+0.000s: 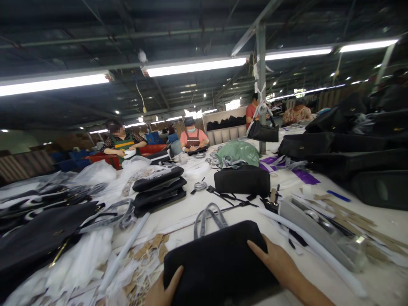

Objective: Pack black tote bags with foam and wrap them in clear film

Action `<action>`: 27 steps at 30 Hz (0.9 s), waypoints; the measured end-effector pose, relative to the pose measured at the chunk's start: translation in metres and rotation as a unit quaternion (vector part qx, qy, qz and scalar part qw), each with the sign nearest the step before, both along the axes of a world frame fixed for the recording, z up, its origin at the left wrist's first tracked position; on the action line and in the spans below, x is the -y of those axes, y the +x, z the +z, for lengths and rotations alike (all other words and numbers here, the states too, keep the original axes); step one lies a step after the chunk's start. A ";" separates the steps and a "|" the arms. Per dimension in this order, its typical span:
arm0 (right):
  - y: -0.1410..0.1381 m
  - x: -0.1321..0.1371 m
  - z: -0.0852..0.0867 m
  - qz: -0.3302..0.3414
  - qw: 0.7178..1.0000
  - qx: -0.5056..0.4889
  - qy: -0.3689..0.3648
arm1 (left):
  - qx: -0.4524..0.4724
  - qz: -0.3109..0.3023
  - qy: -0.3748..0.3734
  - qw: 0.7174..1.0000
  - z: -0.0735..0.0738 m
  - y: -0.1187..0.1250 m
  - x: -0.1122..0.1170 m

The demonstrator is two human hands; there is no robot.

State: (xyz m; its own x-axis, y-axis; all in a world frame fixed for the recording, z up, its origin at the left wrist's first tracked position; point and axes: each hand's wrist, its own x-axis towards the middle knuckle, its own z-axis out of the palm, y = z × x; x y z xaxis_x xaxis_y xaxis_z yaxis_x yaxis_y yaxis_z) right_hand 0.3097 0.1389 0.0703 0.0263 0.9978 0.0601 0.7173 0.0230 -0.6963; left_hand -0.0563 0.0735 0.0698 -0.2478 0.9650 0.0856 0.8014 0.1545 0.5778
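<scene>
A black handbag (219,259) with a pair of wrapped grey handles (210,219) is held tilted in front of me at the table's near side. My left hand (164,289) grips its lower left edge, thumb on the face and the other fingers hidden behind. On the bag's right edge, my right hand (272,257) is closed in the same way, with its thumb over the front. Just beyond stands another black bag (242,180), straps lying before it. A stack of black bags (159,189) rests farther left.
Paper and cardboard scraps (146,259) litter the near left, beside black bags (41,233) and white wrapping. To the right are a grey tray (318,233), a pale tube (315,250), a blue pen (338,195) and piled black bags (379,157). Several co-workers (193,138) sit or stand beyond.
</scene>
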 end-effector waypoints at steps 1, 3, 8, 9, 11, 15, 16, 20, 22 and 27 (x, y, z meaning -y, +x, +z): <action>-0.002 -0.004 0.005 0.017 1.000 0.014 -0.008 | -0.014 0.008 -0.019 1.000 0.002 0.001 -0.005; -0.006 -0.012 0.011 0.037 0.998 0.043 -0.037 | -0.057 0.044 -0.056 0.996 0.006 0.002 -0.011; -0.010 -0.031 0.012 0.036 0.989 0.089 -0.116 | -0.215 0.011 0.038 0.976 0.020 0.015 -0.019; -0.009 -0.033 0.012 0.036 0.988 0.092 -0.121 | -0.245 -0.034 0.095 0.964 0.023 0.022 -0.020; -0.008 -0.035 0.010 0.037 0.987 0.097 -0.125 | -0.270 -0.172 0.161 0.934 0.026 0.042 -0.023; -0.007 -0.031 0.004 0.044 0.986 0.103 -0.124 | -0.208 -0.383 0.090 0.895 0.022 0.085 -0.026; -0.008 -0.028 0.003 0.042 0.986 0.104 -0.125 | -0.197 -0.396 0.073 0.894 0.019 0.091 -0.026; -0.004 -0.008 0.009 0.022 0.986 0.111 -0.121 | -0.193 -0.404 0.058 0.892 0.007 0.097 -0.026; 0.008 0.007 0.019 0.011 0.991 0.116 -0.070 | -0.196 -0.404 0.060 0.892 0.003 0.094 -0.027; 0.057 0.062 0.027 -0.070 0.996 0.036 0.046 | -0.182 -0.404 0.067 0.894 -0.005 0.090 -0.035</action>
State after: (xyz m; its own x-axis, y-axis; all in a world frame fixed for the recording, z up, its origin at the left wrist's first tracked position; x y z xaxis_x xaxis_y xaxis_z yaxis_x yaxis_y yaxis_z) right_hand 0.3671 0.0772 0.0970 0.1570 0.9749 0.1577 0.7666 -0.0196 -0.6419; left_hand 0.0334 0.1087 0.0645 0.5934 0.7914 0.1467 0.7586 -0.6108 0.2268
